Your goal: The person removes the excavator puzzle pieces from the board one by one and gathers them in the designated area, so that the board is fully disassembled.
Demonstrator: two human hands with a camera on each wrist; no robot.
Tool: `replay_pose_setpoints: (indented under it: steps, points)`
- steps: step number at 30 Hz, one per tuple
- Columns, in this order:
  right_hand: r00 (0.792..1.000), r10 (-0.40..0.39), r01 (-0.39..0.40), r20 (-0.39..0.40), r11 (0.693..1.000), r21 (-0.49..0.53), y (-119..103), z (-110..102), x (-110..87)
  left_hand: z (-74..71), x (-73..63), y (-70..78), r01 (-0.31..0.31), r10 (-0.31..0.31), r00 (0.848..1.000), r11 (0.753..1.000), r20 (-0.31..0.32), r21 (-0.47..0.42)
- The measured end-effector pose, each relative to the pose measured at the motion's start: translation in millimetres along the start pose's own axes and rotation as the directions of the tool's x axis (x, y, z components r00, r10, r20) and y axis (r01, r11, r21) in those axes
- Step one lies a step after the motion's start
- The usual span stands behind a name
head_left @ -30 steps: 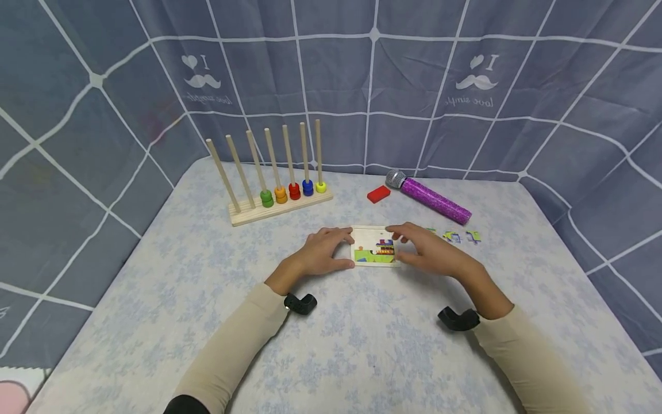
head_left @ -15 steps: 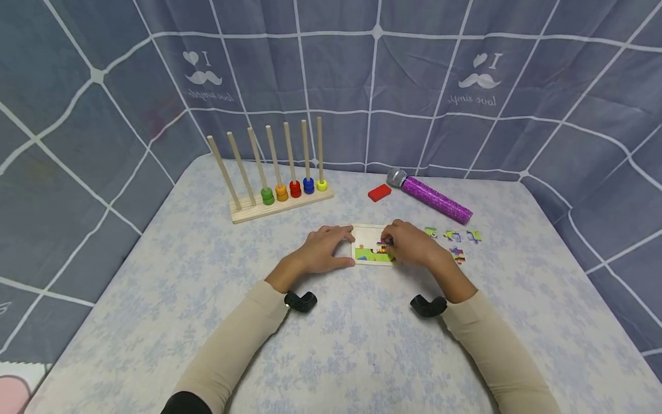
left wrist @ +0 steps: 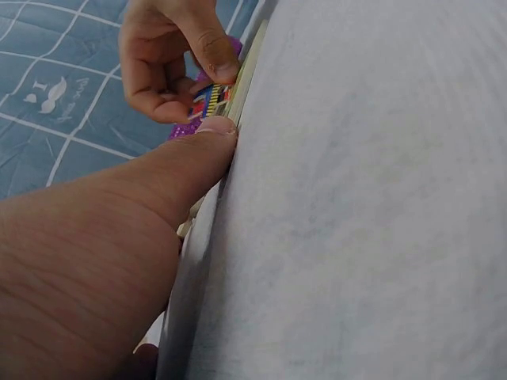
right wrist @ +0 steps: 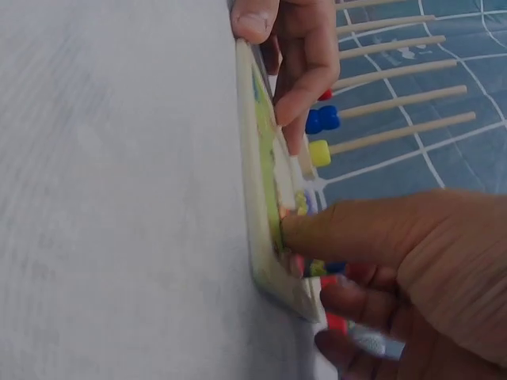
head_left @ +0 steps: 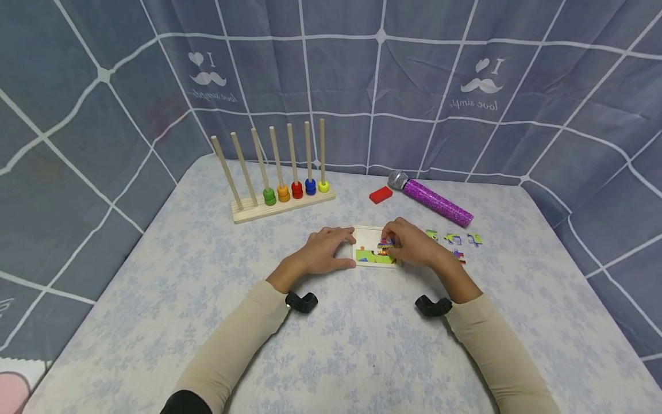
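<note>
A small wooden jigsaw tray (head_left: 366,236) lies mid-table, with a green picture strip along its near side and bare wood at its upper left. My left hand (head_left: 326,251) holds the tray at its left end, thumb at the near corner and fingers at the far one. Over the tray's right part, my right hand (head_left: 411,244) pinches a jigsaw piece between thumb and fingers. This puzzle piece (left wrist: 212,100), yellow-and-black striped with red and blue, appears tilted in the left wrist view. The right thumb (right wrist: 317,236) comes down at the tray's picture in the right wrist view.
Several loose jigsaw pieces (head_left: 453,238) lie to the right of the right hand. Behind are a red block (head_left: 381,195) and a purple glitter microphone (head_left: 437,202). A wooden peg stand (head_left: 284,213) with coloured beads stands at the back left, before a grid-patterned curtain (head_left: 341,75).
My right hand has moved left from the tray's right edge, its spread fingers coming together on the puzzle piece. That uncovered another loose piece on the table. The left hand stays in place.
</note>
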State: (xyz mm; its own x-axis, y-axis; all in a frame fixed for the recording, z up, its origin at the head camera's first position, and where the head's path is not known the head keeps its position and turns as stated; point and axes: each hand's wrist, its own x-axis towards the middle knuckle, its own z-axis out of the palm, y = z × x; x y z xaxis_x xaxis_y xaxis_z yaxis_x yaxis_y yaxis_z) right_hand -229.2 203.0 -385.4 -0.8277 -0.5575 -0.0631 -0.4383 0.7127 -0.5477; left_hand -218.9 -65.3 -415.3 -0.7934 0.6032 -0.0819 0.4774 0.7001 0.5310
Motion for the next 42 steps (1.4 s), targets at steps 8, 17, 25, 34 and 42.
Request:
replay_pose_setpoints:
  steps: [8, 17, 25, 34, 42]
  points:
    - [0.997, -0.074, 0.073, -0.003, 0.996, -0.041, 0, -4, -3.4, 1.6, 0.0, -0.7, -0.001, 0.001, 1.000, 1.000, -0.004, 0.004]
    - [0.993, -0.115, 0.114, -0.002, 0.990, -0.084, 3, -5, -3.7, -0.8, -0.4, -0.5, -0.008, 0.008, 1.000, 1.000, -0.002, 0.008]
    - [0.996, -0.087, 0.088, 0.014, 0.991, -0.099, 5, -3, -3.9, 1.6, 0.5, -2.1, -0.007, 0.007, 1.000, 1.000, 0.003, 0.002]
    - [0.992, -0.098, 0.095, -0.084, 0.995, -0.037, 8, -19, -11.2, 1.4, 3.3, -1.4, -0.012, 0.012, 1.000, 1.000, 0.002, 0.010]
    - [0.975, -0.109, 0.109, -0.191, 0.994, -0.012, 28, -48, -42.8, 0.3, 1.1, -1.2, -0.009, 0.009, 1.000, 1.000, -0.003, 0.001]
